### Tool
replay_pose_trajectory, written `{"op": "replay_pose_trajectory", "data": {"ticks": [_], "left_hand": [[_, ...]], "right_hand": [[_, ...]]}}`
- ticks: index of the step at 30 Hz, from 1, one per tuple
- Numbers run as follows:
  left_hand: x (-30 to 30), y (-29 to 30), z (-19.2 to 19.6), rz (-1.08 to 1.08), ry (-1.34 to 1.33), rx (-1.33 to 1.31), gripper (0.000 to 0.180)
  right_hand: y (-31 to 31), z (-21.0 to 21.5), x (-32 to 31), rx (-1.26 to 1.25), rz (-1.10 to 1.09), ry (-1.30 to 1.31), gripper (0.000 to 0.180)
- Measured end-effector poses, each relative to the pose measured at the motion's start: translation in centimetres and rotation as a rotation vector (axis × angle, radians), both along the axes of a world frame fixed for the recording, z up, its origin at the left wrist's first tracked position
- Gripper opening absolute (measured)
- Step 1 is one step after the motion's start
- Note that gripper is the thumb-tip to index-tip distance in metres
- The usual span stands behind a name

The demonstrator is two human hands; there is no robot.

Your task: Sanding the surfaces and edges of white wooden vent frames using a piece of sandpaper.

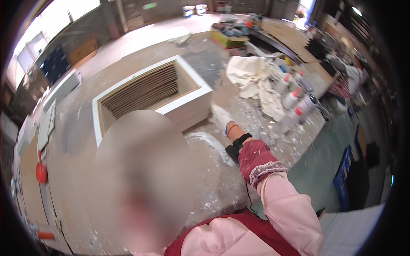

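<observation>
My right hand (221,118), in a white glove, reaches out over a paint-spattered worktable (213,179). It sits against the near right corner of a white wooden frame (194,100) that holds slanted brown slats (143,91). I cannot tell how the fingers are set. A black band and an orange band circle the wrist above a maroon cuff and pink sleeve. My left hand is out of view. A blurred patch hides the frame's near left part.
A crumpled white cloth (252,77) and several white bottles with red caps (294,100) lie to the right of the hand. Another person (352,77) stands at the far right. A blue crate (344,179) sits on the floor, and a round orange object (41,173) is at the left.
</observation>
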State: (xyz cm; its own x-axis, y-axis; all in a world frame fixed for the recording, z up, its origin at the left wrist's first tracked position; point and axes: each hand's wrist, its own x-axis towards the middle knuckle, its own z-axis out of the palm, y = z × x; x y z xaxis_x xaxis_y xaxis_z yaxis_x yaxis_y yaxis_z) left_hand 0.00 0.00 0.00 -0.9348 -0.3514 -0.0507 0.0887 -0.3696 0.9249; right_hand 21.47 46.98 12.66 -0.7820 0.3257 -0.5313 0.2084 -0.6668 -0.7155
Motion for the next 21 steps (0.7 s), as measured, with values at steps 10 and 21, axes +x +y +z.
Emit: {"op": "replay_pose_trajectory", "data": {"ticks": [10,21], "left_hand": [[19.5,15.8,13.0,-0.531,0.65,-0.483,0.032],[54.1,29.7,19.2,-1.741,0.71,-0.303,0.036]], "right_hand": [[-9.1,4.8,30.8,0.264,0.056,0.354,0.049],[-28.9,-6.0,71.1,-0.034,-0.899,-0.016,0.02]]}}
